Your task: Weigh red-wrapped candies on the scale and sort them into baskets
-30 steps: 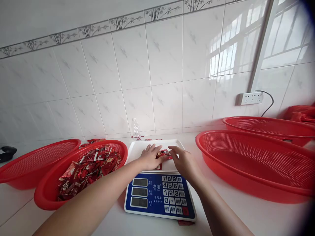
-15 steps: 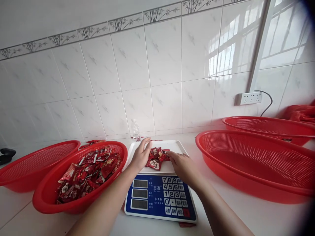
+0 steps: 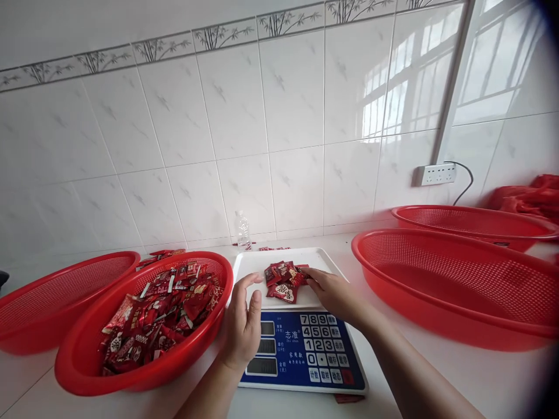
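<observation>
A small pile of red snack packets (image 3: 283, 290) with pale lettering lies on the white tray (image 3: 257, 299) of a blue-fronted weighing scale (image 3: 297, 349). At the pile's right edge, my right hand (image 3: 338, 294) has its fingertips closed about a red packet, whose far end is partly covered. My left hand (image 3: 244, 323) hovers over the tray's left corner and the scale's displays. Its fingers and thumb are apart with nothing between them. Close by on its left, a red mesh basket (image 3: 87, 375) is heaped with similar packets (image 3: 161, 308).
Another red basket (image 3: 65, 285) stands at the far left. Two red baskets (image 3: 437, 314) stand on the right, one behind the other. A clear bottle (image 3: 243, 233) is by the tiled wall, below and left of a power strip (image 3: 437, 174). Red bags (image 3: 524, 195) lie at the far right.
My left hand has drawn back from the pile towards me, down to the tray's near left corner. My right hand stays at the packets. The view has shifted slightly.
</observation>
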{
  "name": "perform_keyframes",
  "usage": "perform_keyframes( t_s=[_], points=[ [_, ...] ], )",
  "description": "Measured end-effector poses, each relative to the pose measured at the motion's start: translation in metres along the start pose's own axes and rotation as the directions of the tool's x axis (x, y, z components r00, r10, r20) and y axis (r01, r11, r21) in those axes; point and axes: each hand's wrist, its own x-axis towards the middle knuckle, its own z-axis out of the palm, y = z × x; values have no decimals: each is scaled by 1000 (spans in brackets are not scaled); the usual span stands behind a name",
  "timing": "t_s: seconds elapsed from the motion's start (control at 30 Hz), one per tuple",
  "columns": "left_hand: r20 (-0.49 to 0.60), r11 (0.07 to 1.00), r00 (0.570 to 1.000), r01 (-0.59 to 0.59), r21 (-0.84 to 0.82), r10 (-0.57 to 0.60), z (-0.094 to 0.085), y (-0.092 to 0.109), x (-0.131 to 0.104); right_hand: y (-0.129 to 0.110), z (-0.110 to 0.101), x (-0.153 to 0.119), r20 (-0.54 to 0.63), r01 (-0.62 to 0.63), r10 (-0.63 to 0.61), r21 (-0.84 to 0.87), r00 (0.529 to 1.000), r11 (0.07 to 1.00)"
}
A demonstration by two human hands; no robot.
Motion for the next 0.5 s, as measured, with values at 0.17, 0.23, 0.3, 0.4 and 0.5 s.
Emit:
perform_keyframes(
  t_s=[0.17,0.23,0.3,0.4,0.5],
  points=[
    [-57,989,991,116,-94,-121,-3,0,4,-5,-8,-3,15,-58,59,-28,998,998],
    [-72,989,991,105,-100,-112,-4,2,5,-7,-12,-3,19,-58,58,-32,998,998],
    [-73,991,992,96,-89,-102,-5,2,4,-10,-13,-2,22,-25,26,-29,999,999],
    [-69,992,993,90,-85,-95,-5,3,4,-19,-13,0,74,93,-92,-11,993,996],
    [-78,991,992,90,-100,-98,-5,2,4,-27,-10,0,179,178,-178,16,968,984]
  ],
)
